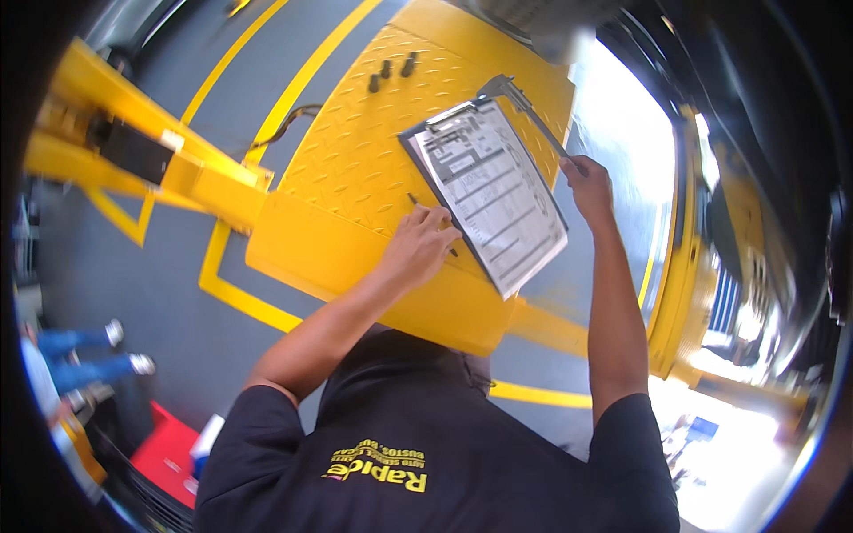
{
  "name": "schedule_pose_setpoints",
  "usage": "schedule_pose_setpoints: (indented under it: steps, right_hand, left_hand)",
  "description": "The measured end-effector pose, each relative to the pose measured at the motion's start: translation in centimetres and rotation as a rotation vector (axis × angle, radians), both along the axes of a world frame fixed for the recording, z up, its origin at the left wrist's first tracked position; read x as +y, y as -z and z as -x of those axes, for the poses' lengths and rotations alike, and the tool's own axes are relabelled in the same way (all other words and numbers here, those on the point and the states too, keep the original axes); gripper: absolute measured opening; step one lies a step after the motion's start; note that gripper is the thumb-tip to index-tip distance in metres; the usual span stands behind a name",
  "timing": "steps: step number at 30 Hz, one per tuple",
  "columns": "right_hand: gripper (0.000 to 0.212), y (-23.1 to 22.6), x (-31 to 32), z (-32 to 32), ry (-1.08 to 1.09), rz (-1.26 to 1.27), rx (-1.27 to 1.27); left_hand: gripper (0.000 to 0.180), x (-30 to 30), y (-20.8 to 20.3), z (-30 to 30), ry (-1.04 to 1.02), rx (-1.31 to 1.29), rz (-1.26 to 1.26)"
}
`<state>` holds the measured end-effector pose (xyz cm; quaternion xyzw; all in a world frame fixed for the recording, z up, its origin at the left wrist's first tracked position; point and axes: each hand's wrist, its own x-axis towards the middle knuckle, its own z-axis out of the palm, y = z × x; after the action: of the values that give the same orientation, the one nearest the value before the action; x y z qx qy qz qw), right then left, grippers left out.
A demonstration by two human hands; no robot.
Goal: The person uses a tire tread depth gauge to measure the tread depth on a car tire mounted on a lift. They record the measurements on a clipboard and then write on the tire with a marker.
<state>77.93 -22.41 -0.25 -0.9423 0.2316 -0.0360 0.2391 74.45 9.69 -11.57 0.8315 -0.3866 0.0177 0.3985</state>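
Gripping the caliper (540, 125) at its near end, the right hand (589, 191) is clamped on it just off the right side of the clipboard (432, 180); the tool slants up and left, its head by the clipboard's top corner. The left hand (418, 238) is well apart from the right, fingers bent over a pen (413, 199) along the clipboard's left edge; whether they pinch it or only touch it, I cannot tell. The clipboard lies tilted on the yellow platform (329, 169), bearing a printed sheet (493, 191) with dark bands. Three small black parts (386, 68) sit together beyond it on the tread plate. A yellow arm (222, 191) meets the platform's left side above a grey floor (178, 266) with yellow lines.
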Motion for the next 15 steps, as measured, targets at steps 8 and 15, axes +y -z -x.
schedule_pose_setpoints:
  steps: [8, 15]
  right_hand:
    - [0.037, 11.4, -4.5, -18.1, -0.31, 0.132, -0.14]
    - [0.042, 14.7, -6.7, -23.1, -0.557, 0.346, -0.141]
  left_hand:
    - [0.018, -0.4, 1.1, 0.5, -0.062, -0.086, -0.199]
    - [0.016, -2.5, 0.7, 3.7, -0.348, -0.048, -0.196]
